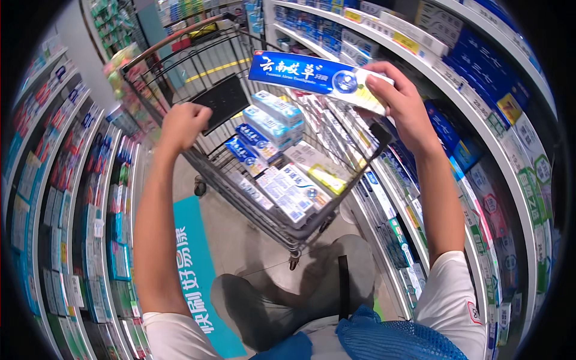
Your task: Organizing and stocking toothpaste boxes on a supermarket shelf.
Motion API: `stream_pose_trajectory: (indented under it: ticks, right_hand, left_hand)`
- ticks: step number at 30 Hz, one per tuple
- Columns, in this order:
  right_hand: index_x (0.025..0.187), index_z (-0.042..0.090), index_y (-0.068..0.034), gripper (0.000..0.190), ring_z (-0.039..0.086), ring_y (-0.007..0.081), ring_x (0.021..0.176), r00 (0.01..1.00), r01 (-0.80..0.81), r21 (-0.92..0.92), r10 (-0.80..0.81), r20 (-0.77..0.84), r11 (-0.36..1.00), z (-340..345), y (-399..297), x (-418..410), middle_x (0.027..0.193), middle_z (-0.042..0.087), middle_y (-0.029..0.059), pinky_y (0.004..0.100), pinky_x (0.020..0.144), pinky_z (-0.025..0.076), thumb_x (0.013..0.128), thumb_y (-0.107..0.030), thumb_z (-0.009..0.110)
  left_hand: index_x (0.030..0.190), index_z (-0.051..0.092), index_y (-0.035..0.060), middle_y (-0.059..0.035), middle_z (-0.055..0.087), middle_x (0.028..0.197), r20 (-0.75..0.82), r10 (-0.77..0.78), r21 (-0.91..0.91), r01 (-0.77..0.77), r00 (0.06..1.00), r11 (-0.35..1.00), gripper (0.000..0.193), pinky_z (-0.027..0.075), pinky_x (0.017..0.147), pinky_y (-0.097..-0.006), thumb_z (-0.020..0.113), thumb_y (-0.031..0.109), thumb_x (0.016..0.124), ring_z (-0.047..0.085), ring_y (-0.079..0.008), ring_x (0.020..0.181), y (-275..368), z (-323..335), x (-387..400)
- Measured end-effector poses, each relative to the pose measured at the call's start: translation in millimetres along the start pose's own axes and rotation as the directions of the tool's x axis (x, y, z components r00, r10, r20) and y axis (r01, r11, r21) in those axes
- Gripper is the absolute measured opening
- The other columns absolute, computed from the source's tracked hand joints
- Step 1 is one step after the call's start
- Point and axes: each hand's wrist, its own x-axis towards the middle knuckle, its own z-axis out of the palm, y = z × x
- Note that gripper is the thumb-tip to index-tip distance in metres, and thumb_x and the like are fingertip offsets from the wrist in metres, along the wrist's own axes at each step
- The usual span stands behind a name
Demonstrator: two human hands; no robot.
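Observation:
My right hand grips the white end of a long blue-and-white toothpaste box, held above the cart with its printed front facing me. My left hand is curled into a loose fist at the left rim of the metal shopping cart, beside a black panel; I see nothing in it. In the cart, light-blue cartons lie stacked next to blue-and-white toothpaste boxes. Nearer me are a white printed carton and a grey-and-yellow box.
Shelves packed with boxed toothpaste rise close on the right. More stocked shelves line the left. A turquoise floor sticker with writing lies left of my bent knees. Hanging packets fill a rack beyond the cart.

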Motion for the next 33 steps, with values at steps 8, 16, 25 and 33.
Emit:
stream_pose_trajectory:
  ticks: [8,16,25,33]
  right_hand:
    - [0.118,0.058,0.001,0.03,0.066,0.0114,0.085,0.994,0.011,0.276,0.021,-0.111,0.961,-34,21,-83,0.1,0.067,0.0074,0.0262,0.076,0.054,0.099,-0.022,0.056]
    - [0.12,0.059,0.001,0.029,0.06,0.0102,0.101,0.999,-0.009,0.328,0.025,-0.044,0.945,-27,59,-108,0.11,0.064,0.0057,0.0269,0.092,0.047,0.099,-0.019,0.056]
    - [0.122,0.057,-0.001,0.041,0.061,0.0095,0.098,0.994,-0.06,0.391,0.089,-0.056,0.919,-6,84,-115,0.106,0.064,0.0047,0.0251,0.088,0.047,0.105,-0.037,0.046]
    - [0.123,0.054,-0.001,0.058,0.064,0.0139,0.1,0.986,-0.106,0.538,0.157,-0.05,0.836,-6,80,-122,0.109,0.064,0.009,0.0299,0.088,0.053,0.105,-0.052,0.037]
  left_hand:
    - [0.117,0.066,0.0012,-0.0106,0.071,0.09,-0.112,-0.014,-0.557,-0.051,0.994,0.829,0.035,0.049,0.072,-0.0311,0.049,0.028,0.102,0.066,-0.014,0.079,55,-2,-36]
    - [0.158,0.018,0.011,-0.0152,0.054,0.131,0.213,0.2,-0.614,-0.028,0.956,0.789,0.101,0.052,0.087,-0.0337,0.081,0.018,0.08,0.063,-0.0211,0.108,148,9,-94]
    - [0.148,0.034,0.001,-0.0124,0.052,0.131,0.143,0.162,-0.702,-0.015,0.976,0.712,0.081,0.048,0.1,-0.0339,0.077,0.001,0.079,0.058,-0.0183,0.115,140,32,-99]
    - [0.14,0.042,0.0007,-0.0143,0.064,0.116,0.056,0.138,-0.61,-0.076,0.989,0.789,0.076,0.051,0.092,-0.0346,0.082,0.009,0.076,0.066,-0.0206,0.102,150,31,-101]
